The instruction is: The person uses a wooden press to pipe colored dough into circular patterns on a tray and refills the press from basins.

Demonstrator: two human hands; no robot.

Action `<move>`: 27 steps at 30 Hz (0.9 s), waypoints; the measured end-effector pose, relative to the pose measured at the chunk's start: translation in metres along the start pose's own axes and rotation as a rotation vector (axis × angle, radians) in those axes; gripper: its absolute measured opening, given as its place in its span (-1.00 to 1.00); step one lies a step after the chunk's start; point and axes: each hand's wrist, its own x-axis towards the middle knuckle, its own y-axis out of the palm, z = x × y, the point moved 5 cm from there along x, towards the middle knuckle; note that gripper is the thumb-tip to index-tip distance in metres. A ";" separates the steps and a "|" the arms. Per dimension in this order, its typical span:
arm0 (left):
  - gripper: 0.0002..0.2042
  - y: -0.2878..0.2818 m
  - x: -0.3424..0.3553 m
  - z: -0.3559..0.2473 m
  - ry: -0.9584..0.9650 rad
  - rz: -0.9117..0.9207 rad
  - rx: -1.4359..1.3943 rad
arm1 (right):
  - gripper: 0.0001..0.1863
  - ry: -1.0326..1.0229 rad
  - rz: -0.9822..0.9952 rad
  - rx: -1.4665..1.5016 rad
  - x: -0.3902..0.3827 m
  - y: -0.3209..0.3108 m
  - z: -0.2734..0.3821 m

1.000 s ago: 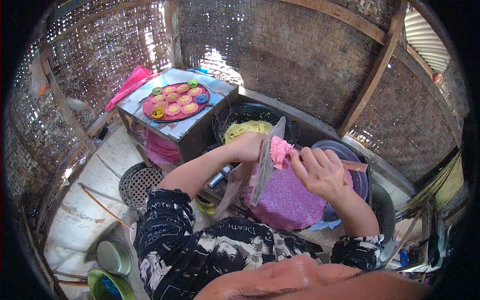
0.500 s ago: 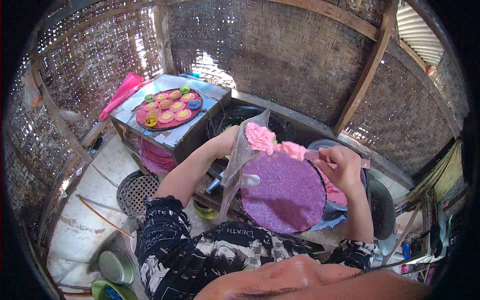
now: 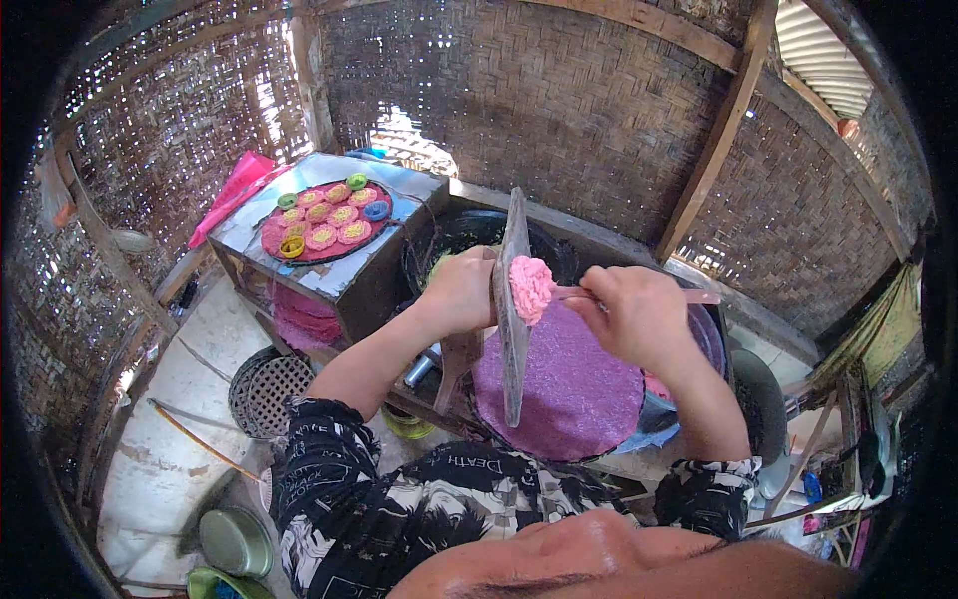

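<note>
My left hand (image 3: 462,292) is closed round the back of a flat grey board (image 3: 514,369), which is turned nearly edge-on. A lump of soft pink dough (image 3: 531,290) clings to the board's right face. My right hand (image 3: 639,314) grips a pale pink spatula (image 3: 703,297); its far end meets the dough. Beneath both hands lies a round purple mat (image 3: 559,384) with a dark rim. Beyond my right wrist stands a blue basin (image 3: 711,339), and some pink dough (image 3: 655,387) shows beside the mat, partly hidden by my arm.
On a box-like stand (image 3: 235,240) at the left rests a round red tray (image 3: 277,242) with several pink-and-yellow rosettes and small coloured cups. A dark basin (image 3: 484,230) sits behind my left hand. A perforated basket (image 3: 274,391) and a metal pot (image 3: 237,542) are on the floor.
The board has turned from showing its face to nearly edge-on. The spatula's dough has come against the board and joined the lump there; my right hand has moved left.
</note>
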 end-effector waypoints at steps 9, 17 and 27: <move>-0.69 0.009 0.011 0.039 0.183 0.038 -0.190 | -0.82 -0.408 -0.658 -0.499 -0.041 -0.026 0.015; -0.63 0.017 0.047 -0.027 0.337 -0.348 -0.251 | -0.81 0.443 -0.903 0.424 -0.049 0.017 -0.041; -0.66 0.028 0.066 -0.035 0.215 -0.172 -0.914 | -0.82 0.534 -0.894 0.472 -0.087 0.022 -0.074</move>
